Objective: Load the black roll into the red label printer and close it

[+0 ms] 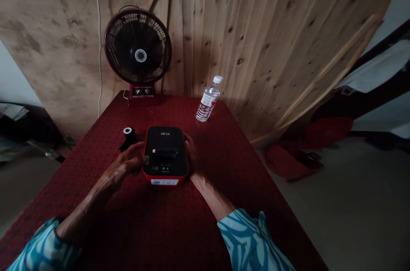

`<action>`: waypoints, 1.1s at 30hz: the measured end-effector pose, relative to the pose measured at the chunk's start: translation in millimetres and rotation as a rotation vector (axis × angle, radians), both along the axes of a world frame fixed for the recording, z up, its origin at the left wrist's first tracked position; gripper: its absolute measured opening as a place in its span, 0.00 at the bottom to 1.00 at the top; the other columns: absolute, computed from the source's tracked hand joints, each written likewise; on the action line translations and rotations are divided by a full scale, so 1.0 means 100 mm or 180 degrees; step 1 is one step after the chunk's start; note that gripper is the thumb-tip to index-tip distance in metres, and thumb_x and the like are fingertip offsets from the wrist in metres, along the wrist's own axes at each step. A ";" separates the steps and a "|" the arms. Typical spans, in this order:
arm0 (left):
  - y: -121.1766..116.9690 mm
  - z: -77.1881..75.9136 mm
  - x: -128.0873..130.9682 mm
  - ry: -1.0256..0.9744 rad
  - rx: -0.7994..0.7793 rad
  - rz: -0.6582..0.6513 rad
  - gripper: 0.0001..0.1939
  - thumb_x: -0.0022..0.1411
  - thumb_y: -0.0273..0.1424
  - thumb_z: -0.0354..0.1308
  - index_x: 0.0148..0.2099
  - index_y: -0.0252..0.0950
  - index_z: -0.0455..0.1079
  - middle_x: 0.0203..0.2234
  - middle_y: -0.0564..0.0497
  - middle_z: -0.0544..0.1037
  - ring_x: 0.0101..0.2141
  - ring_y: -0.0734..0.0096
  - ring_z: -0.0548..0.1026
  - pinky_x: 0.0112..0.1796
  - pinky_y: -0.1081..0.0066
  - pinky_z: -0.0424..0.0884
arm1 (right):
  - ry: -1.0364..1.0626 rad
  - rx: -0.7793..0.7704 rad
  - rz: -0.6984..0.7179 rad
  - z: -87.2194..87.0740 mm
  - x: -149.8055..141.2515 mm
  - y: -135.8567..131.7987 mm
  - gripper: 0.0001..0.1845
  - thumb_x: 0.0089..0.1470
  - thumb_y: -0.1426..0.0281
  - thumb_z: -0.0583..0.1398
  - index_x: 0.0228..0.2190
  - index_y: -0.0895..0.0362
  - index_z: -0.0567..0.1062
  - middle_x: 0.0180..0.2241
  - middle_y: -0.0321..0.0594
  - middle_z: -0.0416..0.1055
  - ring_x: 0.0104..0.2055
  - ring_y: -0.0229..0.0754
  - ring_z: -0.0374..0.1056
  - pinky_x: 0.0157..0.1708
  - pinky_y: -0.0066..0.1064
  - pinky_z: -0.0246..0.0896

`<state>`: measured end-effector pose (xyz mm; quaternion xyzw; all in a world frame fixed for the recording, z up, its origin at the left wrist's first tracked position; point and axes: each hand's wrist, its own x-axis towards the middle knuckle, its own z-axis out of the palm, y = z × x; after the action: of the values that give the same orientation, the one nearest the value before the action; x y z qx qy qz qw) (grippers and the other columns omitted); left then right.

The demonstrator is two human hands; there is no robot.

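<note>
We rest both forearms on a table covered in a dark red patterned cloth (80, 194), with a compact black-and-red label printer (165, 151) between our hands. Our left hand (123, 164) is open, its fingers (137, 150) loosely curved and reaching the printer's left side. Our right hand (191, 151) lies against the printer's right edge, partly hidden, so we cannot tell whether it grips. A black roll with a white core (128, 133) stands just beyond our left fingers, and a plastic water bottle (208, 99) lies farther ahead, beside a red-framed electric fan (137, 47).
</note>
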<state>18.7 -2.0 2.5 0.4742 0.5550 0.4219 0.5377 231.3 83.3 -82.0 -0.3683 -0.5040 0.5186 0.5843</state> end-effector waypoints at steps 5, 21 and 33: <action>0.04 -0.06 -0.02 -0.0519 -0.0440 -0.0097 0.40 0.53 0.40 0.62 0.66 0.36 0.57 0.23 0.56 0.71 0.19 0.78 0.62 0.23 0.74 0.55 | 0.0261 -0.0145 -0.0088 0.08 -0.03 -0.04 0.24 0.53 0.52 0.58 0.47 0.52 0.74 0.50 0.40 0.75 0.55 0.49 0.68 0.57 0.44 0.60; 0.01 -0.06 0.01 -0.0353 -0.0190 0.0093 0.41 0.50 0.40 0.64 0.65 0.36 0.59 0.23 0.57 0.70 0.21 0.76 0.62 0.23 0.74 0.55 | 0.0045 -0.0022 -0.0201 0.16 -0.03 -0.05 0.24 0.54 0.52 0.57 0.48 0.51 0.75 0.52 0.39 0.75 0.56 0.48 0.67 0.59 0.44 0.58; 0.35 0.47 0.11 0.2968 0.1607 -0.0713 0.17 0.64 0.39 0.51 0.47 0.39 0.76 0.39 0.47 0.81 0.38 0.62 0.79 0.39 0.68 0.72 | 0.0349 -0.0196 -0.0071 0.23 -0.06 -0.06 0.20 0.53 0.57 0.58 0.45 0.51 0.76 0.48 0.38 0.76 0.52 0.46 0.69 0.54 0.40 0.62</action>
<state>29.8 33.0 49.9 0.7818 0.5622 0.2271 0.1454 225.3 76.9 -59.3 -0.3627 -0.4509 0.5467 0.6052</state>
